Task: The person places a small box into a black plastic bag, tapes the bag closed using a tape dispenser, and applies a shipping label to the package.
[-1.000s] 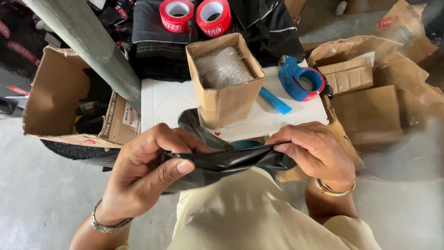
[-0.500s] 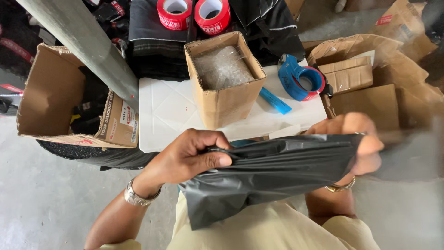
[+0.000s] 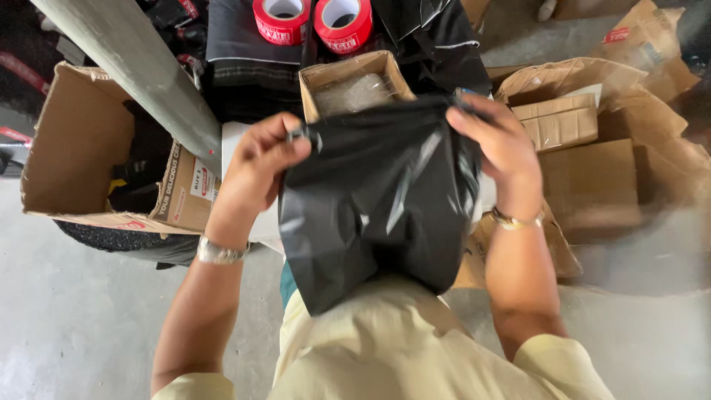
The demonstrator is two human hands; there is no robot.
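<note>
I hold a glossy black plastic bag (image 3: 378,200) up in front of my chest, hanging down by its top edge. My left hand (image 3: 259,167) pinches the bag's upper left corner. My right hand (image 3: 496,144) grips the upper right corner. Behind the bag stands an open small cardboard box (image 3: 355,81) with a clear wrapped item inside, on a white table (image 3: 233,141). The bag hides most of the table.
Two red tape rolls (image 3: 311,21) sit at the far edge on dark folded cloth. A grey pole (image 3: 141,70) slants across the upper left. An open cardboard box (image 3: 89,155) stands left; several flattened and open cartons (image 3: 592,148) lie right. Grey concrete floor below.
The bag was bunched low between both hands, then spread sideways; now both hands have raised it and it hangs full length, covering the blue tape dispenser and the table.
</note>
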